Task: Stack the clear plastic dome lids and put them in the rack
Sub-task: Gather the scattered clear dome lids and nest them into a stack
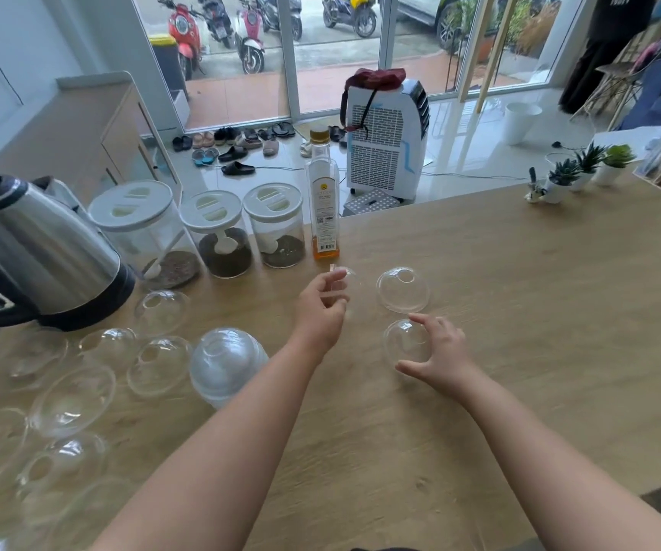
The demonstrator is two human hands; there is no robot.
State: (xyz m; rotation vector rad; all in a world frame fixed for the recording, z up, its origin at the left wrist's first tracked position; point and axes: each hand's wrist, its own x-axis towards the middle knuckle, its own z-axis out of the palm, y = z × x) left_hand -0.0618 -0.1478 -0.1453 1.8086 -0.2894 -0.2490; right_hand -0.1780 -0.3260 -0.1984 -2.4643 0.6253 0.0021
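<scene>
- While many dome lids lie loose on the wooden table, the step in hand looks like gathering: the left hand pinches a clear lid at its rim, tilted, just near the oil bottle.
- The right hand spreads thumb and fingers around another lid, touching it but not plainly clasping it.
- A third single lid sits just beyond, between the two hands.
- The started stack stands to the left of the left forearm, with the loose lids scattered further left, near the kettle.
- Next, I judge, each held lid must be nested dome-up onto the stack, rims aligned.
- No rack is visible; where it stands cannot be told.
- The near-left lids are cut off and blurred, so their count is uncertain.
</scene>
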